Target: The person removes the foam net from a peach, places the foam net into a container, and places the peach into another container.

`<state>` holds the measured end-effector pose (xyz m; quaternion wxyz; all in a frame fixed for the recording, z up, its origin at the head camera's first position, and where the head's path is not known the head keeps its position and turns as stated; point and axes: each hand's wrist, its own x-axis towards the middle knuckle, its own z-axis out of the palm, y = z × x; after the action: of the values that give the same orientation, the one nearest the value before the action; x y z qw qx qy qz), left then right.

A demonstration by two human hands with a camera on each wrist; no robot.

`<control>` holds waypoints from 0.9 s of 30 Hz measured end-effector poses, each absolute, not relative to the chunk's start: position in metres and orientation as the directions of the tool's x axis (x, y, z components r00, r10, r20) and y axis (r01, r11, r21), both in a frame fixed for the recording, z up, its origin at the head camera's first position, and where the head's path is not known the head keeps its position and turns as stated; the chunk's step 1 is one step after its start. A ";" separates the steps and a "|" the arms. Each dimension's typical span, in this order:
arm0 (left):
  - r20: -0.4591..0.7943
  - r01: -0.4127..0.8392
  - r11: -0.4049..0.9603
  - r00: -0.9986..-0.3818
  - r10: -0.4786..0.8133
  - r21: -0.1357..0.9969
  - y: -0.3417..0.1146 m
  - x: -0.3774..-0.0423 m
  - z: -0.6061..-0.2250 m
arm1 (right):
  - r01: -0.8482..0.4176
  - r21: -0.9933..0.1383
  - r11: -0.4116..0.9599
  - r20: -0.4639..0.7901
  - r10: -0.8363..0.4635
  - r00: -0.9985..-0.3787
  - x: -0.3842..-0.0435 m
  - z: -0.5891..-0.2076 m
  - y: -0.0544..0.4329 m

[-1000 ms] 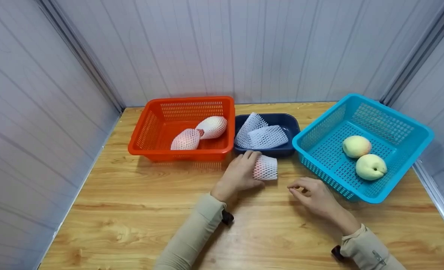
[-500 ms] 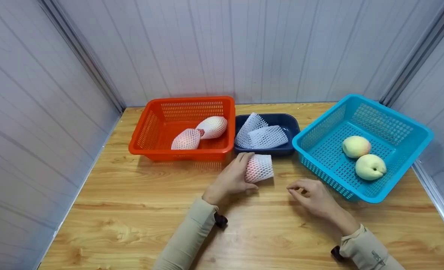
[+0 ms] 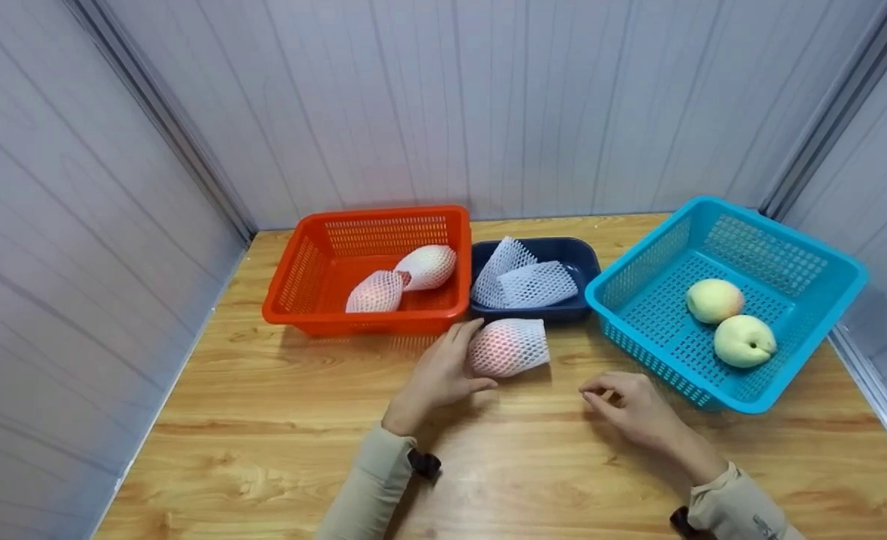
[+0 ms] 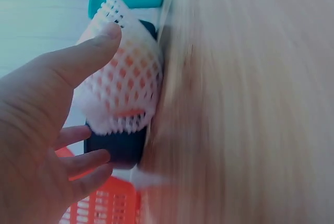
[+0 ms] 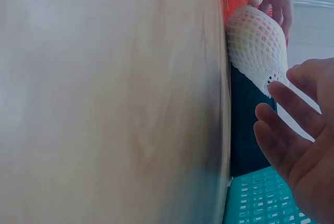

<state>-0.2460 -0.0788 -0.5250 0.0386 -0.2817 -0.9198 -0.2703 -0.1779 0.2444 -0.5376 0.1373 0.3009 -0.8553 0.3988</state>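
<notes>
While left hand (image 3: 437, 375) lies spread beside netted peach (image 3: 509, 347), right hand (image 3: 633, 407) relaxed; hands grip nothing; sleeve print (image 3: 765, 526) unreadable.

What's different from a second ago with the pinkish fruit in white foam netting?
The left hand drew back leftward, easing off the netted fruit, which shifted slightly left and shows more fully; whether they still touch is unclear. The right hand, red plastic basket, turquoise plastic basket and navy plastic tray stayed put.

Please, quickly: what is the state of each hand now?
Left hand: open, beside the netted peach; contact unclear.
Right hand: open, loosely curved, holding nothing.
</notes>
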 end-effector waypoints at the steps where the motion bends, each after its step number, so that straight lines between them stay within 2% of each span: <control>1: 0.229 0.537 0.692 -0.840 0.492 0.482 -0.082 -0.245 -0.526 | -0.624 -0.602 0.499 0.474 -0.406 -0.781 -0.178 -0.537 0.244; 9: 0.215 0.488 0.607 -0.858 0.467 0.627 -0.105 -0.243 -0.530 | -0.637 -0.600 0.484 0.478 -0.421 -0.771 -0.181 -0.530 0.242; 17: 0.300 0.520 0.465 -0.831 0.468 0.716 -0.116 -0.241 -0.539 | -0.624 -0.614 0.483 0.474 -0.406 -0.781 -0.184 -0.522 0.235; 27: 0.252 0.442 0.465 -0.874 0.416 0.767 -0.110 -0.240 -0.541 | -0.617 -0.623 0.480 0.452 -0.423 -0.785 -0.187 -0.508 0.219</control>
<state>-0.2398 -0.1105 -0.5411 0.0145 -0.2508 -0.8557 -0.4524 -0.1873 0.2187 -0.5083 0.1187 0.3052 -0.8521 0.4083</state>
